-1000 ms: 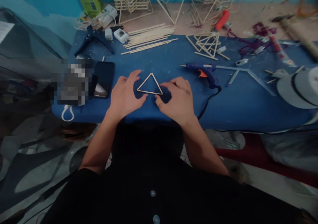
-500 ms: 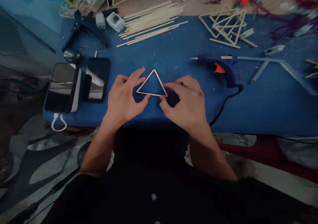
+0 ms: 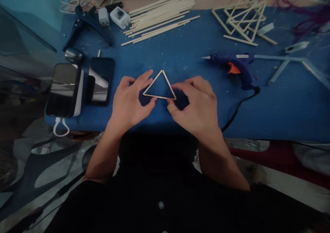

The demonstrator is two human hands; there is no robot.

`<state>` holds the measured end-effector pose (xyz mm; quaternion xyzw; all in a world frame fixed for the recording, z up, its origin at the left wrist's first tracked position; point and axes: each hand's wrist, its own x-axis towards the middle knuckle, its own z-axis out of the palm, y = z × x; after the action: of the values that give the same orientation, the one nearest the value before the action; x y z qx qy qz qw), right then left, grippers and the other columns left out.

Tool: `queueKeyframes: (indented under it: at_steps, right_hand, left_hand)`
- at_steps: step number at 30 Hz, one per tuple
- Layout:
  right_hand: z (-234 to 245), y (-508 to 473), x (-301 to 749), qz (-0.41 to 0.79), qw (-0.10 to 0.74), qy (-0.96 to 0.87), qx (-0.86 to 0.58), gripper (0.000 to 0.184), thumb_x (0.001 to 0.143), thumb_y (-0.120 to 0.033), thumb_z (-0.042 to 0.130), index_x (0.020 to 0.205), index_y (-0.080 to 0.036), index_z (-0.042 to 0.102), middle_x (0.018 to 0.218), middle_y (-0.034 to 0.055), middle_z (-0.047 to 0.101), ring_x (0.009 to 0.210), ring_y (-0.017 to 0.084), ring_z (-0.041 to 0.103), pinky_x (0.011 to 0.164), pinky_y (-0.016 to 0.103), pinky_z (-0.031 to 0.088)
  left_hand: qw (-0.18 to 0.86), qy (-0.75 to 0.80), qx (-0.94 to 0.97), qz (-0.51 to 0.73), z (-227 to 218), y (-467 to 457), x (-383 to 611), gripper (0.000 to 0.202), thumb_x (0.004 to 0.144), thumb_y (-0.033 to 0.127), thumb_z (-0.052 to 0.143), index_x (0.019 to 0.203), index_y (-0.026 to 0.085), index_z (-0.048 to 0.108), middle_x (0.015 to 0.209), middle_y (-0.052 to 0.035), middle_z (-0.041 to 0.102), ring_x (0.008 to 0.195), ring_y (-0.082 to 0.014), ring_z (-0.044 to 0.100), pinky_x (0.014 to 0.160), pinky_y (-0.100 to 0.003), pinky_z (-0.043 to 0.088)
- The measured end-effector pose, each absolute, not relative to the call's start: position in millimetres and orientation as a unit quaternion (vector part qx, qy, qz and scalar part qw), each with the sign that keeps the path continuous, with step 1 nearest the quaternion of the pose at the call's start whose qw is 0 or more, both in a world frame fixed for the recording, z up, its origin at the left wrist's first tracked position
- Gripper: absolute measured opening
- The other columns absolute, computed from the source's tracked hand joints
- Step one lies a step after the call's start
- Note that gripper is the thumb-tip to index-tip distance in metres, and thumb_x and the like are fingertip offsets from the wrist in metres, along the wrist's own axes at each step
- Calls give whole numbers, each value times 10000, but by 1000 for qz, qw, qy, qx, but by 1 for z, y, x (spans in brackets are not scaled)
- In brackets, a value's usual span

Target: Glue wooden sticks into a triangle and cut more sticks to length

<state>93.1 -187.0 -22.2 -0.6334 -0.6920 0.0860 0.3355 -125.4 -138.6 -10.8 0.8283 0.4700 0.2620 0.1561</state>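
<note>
A small triangle of thin wooden sticks [image 3: 154, 84] lies flat on the blue table [image 3: 180, 57]. My left hand [image 3: 129, 100] pinches its left corner between thumb and forefinger. My right hand [image 3: 197, 104] pinches the right corner in the same way, with a plaster round the thumb. A blue glue gun [image 3: 232, 67] with an orange trigger lies just right of my right hand, its black cord running to the table's front edge.
Two phones [image 3: 64, 88] lie at the left, one on a white power bank. A heap of loose sticks [image 3: 157, 18] lies at the back. Several finished stick triangles [image 3: 242, 21] are stacked at the back right. Pliers and chargers [image 3: 87, 18] lie back left.
The view has tilted down and the table has slid up in the picture. Both hands stay on the triangle's corners, and my right fingers have closed tighter on its right corner.
</note>
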Motion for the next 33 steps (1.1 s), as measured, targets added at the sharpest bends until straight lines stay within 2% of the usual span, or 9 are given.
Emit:
queueKeyframes:
  at_steps: [4,6,10,15,24,28,33]
  right_hand:
    - [-20,-187,90,87,349,-706,-610,120,927,-237,700,953,-258,815,1218,115,741,1129,352,687,1065,614,547]
    - [-19,-186,87,91,353,-708,-605,126,931,-213,694,898,-255,809,1246,111,751,1138,347,695,1066,611,554]
    - [-20,-183,86,95,350,-713,-600,140,923,-189,701,888,-260,816,1250,98,768,1142,333,707,1039,579,583]
    - [-23,-182,88,89,376,-721,-576,149,943,-183,690,881,-240,812,1237,107,777,1118,299,727,1000,516,596]
    - [-25,-182,87,91,385,-713,-579,120,939,-198,699,883,-241,796,1242,107,775,1115,305,740,983,520,606]
    - [-22,-183,87,104,391,-705,-583,90,915,-203,705,967,-239,769,1245,115,780,1146,318,745,1027,530,598]
    - [-21,-184,89,124,376,-691,-605,286,867,-221,734,1152,-240,716,1278,124,790,1177,343,740,1062,548,591]
  left_hand:
    - [154,468,829,265,-12,-139,-126,701,959,375,785,1627,278,596,1400,-53,833,1208,-326,669,1102,-516,631]
    - [152,467,831,260,-12,-139,-126,716,958,374,784,1639,267,589,1414,-55,828,1206,-324,662,1108,-512,624]
    - [148,475,835,237,-11,-139,-127,752,963,375,761,1676,249,559,1442,-54,819,1213,-317,636,1115,-499,602]
    - [146,487,837,205,-11,-139,-126,765,1004,450,725,1721,287,513,1459,-52,810,1243,-309,611,1130,-498,570]
    - [149,491,835,199,-12,-138,-127,826,1016,525,697,1761,264,457,1429,-79,818,1265,-329,608,1109,-505,570]
    - [150,488,835,203,-11,-139,-126,825,1005,490,707,1760,272,457,1455,-77,809,1259,-332,617,1111,-513,572]
    - [145,484,833,225,-10,-140,-126,816,995,447,720,1758,330,455,1501,-41,789,1232,-327,640,1123,-522,573]
